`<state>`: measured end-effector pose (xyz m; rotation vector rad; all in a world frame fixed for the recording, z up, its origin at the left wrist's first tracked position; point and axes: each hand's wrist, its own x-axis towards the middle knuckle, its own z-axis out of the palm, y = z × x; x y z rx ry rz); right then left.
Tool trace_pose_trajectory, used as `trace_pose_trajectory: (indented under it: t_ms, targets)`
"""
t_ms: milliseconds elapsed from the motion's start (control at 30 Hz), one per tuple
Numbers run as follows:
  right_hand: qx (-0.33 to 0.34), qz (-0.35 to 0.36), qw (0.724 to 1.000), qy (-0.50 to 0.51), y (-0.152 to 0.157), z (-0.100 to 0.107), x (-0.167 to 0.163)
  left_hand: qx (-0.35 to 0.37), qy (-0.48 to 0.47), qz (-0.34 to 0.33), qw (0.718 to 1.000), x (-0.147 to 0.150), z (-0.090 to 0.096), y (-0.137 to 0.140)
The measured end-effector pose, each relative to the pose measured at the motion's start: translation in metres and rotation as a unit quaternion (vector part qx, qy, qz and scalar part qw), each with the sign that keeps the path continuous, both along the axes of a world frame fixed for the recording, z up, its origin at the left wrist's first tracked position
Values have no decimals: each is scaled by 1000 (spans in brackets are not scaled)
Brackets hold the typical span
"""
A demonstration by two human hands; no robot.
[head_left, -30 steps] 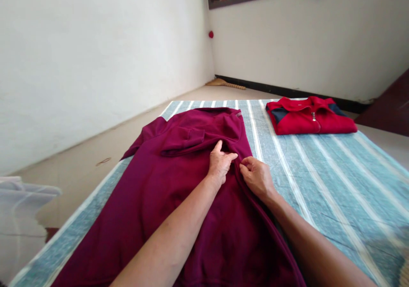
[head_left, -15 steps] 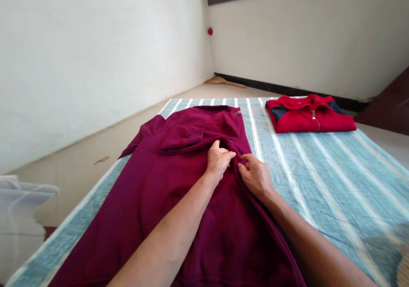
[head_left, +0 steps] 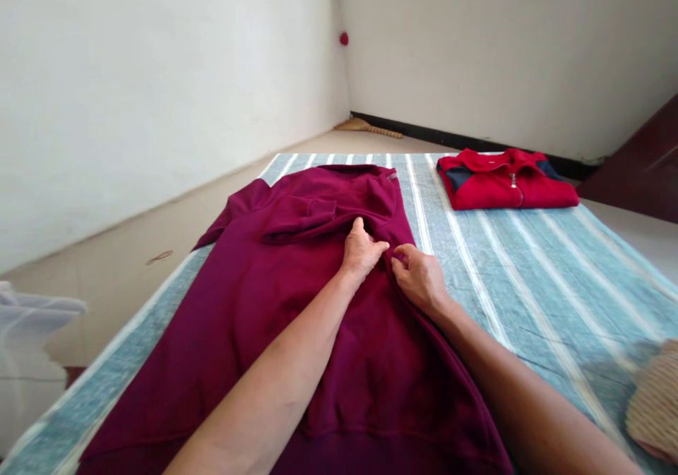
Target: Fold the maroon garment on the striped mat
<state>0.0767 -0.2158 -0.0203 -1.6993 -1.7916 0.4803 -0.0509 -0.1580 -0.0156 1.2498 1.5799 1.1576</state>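
Note:
A maroon sweatshirt [head_left: 275, 305] lies spread over the striped bed cover, its hem towards me and one sleeve folded across the upper part. My left hand [head_left: 363, 253] grips the cloth near the underarm, with part of its fingers hidden in a fold. Just to its right, my right hand [head_left: 421, 274] pinches the garment's right side edge between thumb and fingers. The two hands are close together but apart.
A folded red jacket [head_left: 511, 182] with dark blue shoulders and a zip lies at the far right of the blue-and-white striped cover [head_left: 530, 277]. A beige knitted item [head_left: 654, 404] sits at the right edge. White translucent material [head_left: 37, 327] stands at left; a broom [head_left: 368, 128] lies in the corner.
The view has shifted slightly, bringing more of the beige knitted item and the sweatshirt's hem into sight. Both hands keep nearly the same hold on the cloth.

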Motion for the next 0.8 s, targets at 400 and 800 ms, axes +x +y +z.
trace_pose_trajectory:
  t_ms: [400, 800]
  targets:
    - [-27, 42, 998, -39, -30, 38, 23, -9, 85, -85, 993, -3, 23, -22]
    - [-183, -1, 982, -39, -182, 43, 56, 223, 479, -280, 801, -25, 21, -140]
